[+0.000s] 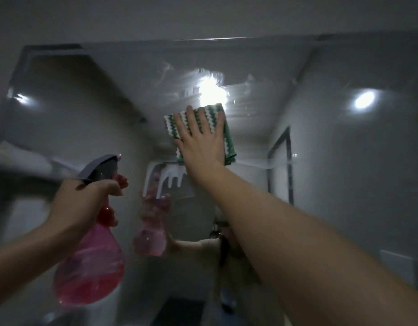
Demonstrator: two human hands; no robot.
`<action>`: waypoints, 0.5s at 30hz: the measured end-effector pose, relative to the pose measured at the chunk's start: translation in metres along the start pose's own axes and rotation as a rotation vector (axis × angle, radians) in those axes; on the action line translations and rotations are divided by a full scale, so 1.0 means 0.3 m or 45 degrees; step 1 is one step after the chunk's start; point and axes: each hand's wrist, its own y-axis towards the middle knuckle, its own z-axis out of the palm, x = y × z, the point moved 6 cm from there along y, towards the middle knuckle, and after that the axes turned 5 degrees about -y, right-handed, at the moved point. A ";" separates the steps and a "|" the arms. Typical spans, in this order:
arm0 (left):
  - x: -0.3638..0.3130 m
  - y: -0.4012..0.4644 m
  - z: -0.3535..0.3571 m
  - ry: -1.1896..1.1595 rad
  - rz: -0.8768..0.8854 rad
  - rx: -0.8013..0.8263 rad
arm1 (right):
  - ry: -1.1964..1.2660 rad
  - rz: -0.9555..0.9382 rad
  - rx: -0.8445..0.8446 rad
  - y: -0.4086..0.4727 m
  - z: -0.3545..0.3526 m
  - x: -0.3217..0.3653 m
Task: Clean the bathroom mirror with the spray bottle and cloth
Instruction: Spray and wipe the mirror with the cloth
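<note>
The large frameless bathroom mirror (320,142) fills most of the view, its glass carrying pale wet streaks and smears around the bright reflected ceiling light near its upper middle. Pressed flat against that glass, just below the glare, is the folded green-and-white zigzag-striped cloth (221,114). The right hand (199,140) lies on top of it with fingers straight and spread, palm pushing the cloth to the mirror; this grip is flat and uncurled, holding the cloth only by pressure. Lower and to the left, apart from the glass, the left hand (85,203) is curled round the neck of the translucent pink plastic spray bottle (90,262) with its grey trigger head, the nozzle pointing toward the mirror; its grip is closed on the bottle. The bottle's pink reflection shows in the glass beside it.

Judging by the wet streaks and the cloth on the glass, the wiping step is in hand, with spray already on the upper middle of the mirror. The next move likely calls for sweeping the cloth across the streaked patch with steady pressure, keeping the whole palm on it so the fold does not slip, then working outward to the areas near the edges, which look untouched, though the dim light makes that hard to confirm.
</note>
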 end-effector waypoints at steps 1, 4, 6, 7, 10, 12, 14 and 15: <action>-0.004 -0.014 0.043 -0.031 -0.026 0.030 | -0.018 0.028 0.008 -0.016 0.002 -0.058; -0.030 -0.055 0.160 -0.134 -0.070 0.103 | -0.078 0.145 0.038 -0.055 0.012 -0.266; -0.046 -0.080 0.216 -0.187 -0.097 0.126 | -0.104 0.244 0.060 -0.097 0.028 -0.411; -0.050 -0.089 0.237 -0.204 -0.113 0.129 | -0.110 0.294 0.067 -0.124 0.037 -0.475; -0.057 -0.114 0.274 -0.224 -0.152 0.138 | -0.098 0.404 0.103 -0.190 0.050 -0.582; -0.065 -0.124 0.282 -0.233 -0.154 0.154 | -0.115 0.418 0.114 -0.202 0.054 -0.578; -0.073 -0.122 0.271 -0.254 -0.156 0.166 | -0.095 0.442 0.106 -0.201 0.055 -0.559; -0.077 -0.117 0.257 -0.254 -0.148 0.165 | -0.083 0.456 0.100 -0.199 0.056 -0.551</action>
